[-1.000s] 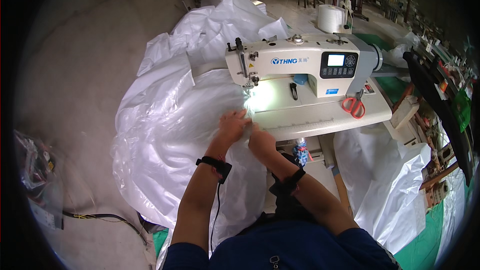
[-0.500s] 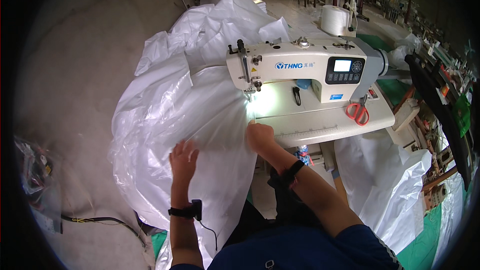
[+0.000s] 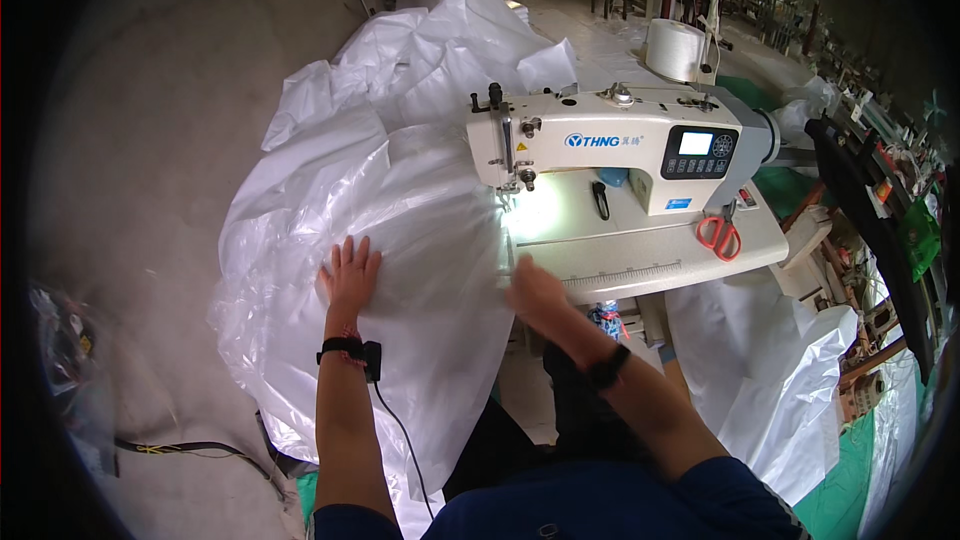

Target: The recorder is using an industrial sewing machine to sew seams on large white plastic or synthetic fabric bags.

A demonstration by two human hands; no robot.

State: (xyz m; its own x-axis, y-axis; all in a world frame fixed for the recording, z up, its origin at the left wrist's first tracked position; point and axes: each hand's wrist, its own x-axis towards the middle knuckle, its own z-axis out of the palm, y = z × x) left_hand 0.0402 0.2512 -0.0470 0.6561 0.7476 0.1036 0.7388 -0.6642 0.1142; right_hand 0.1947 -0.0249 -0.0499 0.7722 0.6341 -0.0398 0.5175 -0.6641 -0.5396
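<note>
Left hand (image 3: 349,275) is lying open, fingers spread flat on the white plastic sheet (image 3: 420,230). Right hand (image 3: 535,290) is blurring at the sheet's edge, grip unclear, just below the sewing machine (image 3: 610,145). Orange scissors (image 3: 720,232) are lying well right of it.

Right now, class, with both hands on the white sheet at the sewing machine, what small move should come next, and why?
Probably slide the left hand toward the needle. It lies flat on the white plastic sheet, well left of the sewing machine, while the right hand, blurred, sits at the table edge below the needle; the sheet bunches between them.
</note>
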